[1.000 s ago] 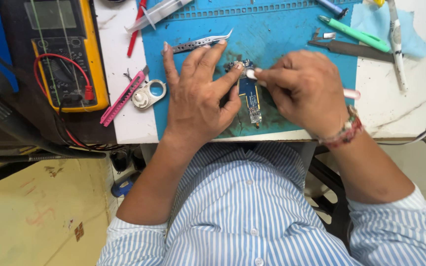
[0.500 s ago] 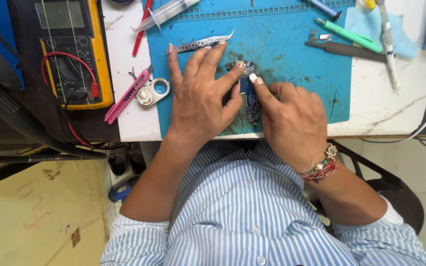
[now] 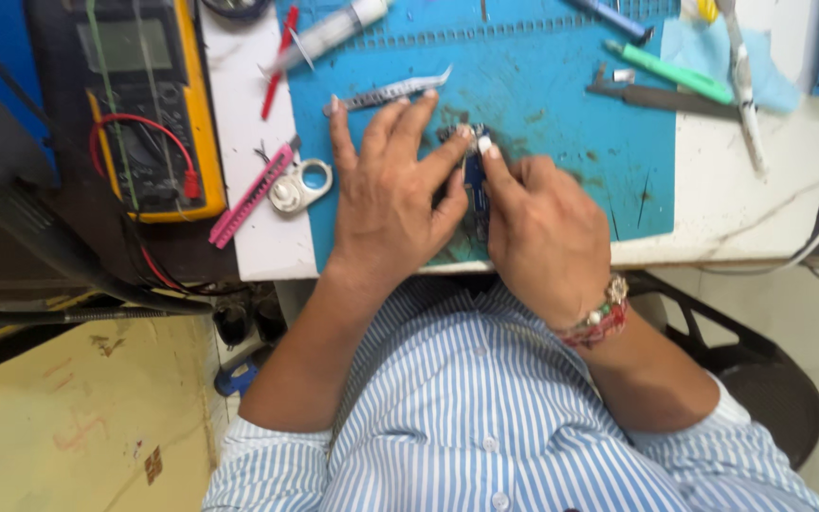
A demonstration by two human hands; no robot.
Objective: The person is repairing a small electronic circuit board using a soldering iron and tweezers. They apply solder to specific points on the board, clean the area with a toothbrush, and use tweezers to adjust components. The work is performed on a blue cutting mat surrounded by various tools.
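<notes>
**Count of the things on the worktop**

There were two hands, the left hand and the right hand, at one small blue circuit board. One blue mat lay on the worktop. There was one yellow multimeter, one syringe, one pair of metal tweezers, one pink tool, one green tool and one red stick.

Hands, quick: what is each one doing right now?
Left hand: open, fingers spread, steadying the small blue circuit board.
Right hand: closed, pinching that board.
</notes>
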